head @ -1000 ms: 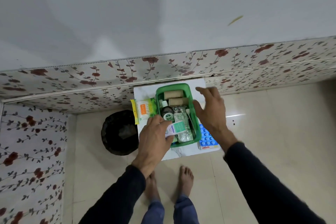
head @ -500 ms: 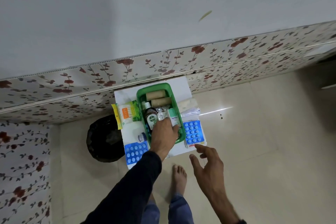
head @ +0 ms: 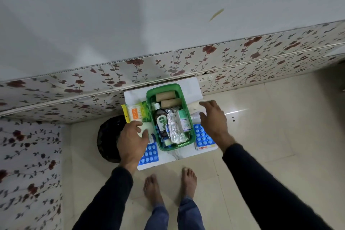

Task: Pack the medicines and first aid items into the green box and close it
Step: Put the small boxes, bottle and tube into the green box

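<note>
Green box (head: 192,137): two bandage rolls (head: 165,96), one bottle (head: 161,121); two blue blister packs (head: 203,136) outside.

Setting: room in a home, corner by a wall.

Glossy cream floor tiles (head: 261,136); lower wall clad in floral panels (head: 168,65) with red flowers on vines, plain pale wall (head: 130,15) above. Small white worktop (head: 192,87) set against the panels, bearing household medicines around an open green box (head: 192,136). Dark round bin (head: 108,136) on the floor beside it. Person stands with bare feet (head: 189,181) on the tiles.
</note>
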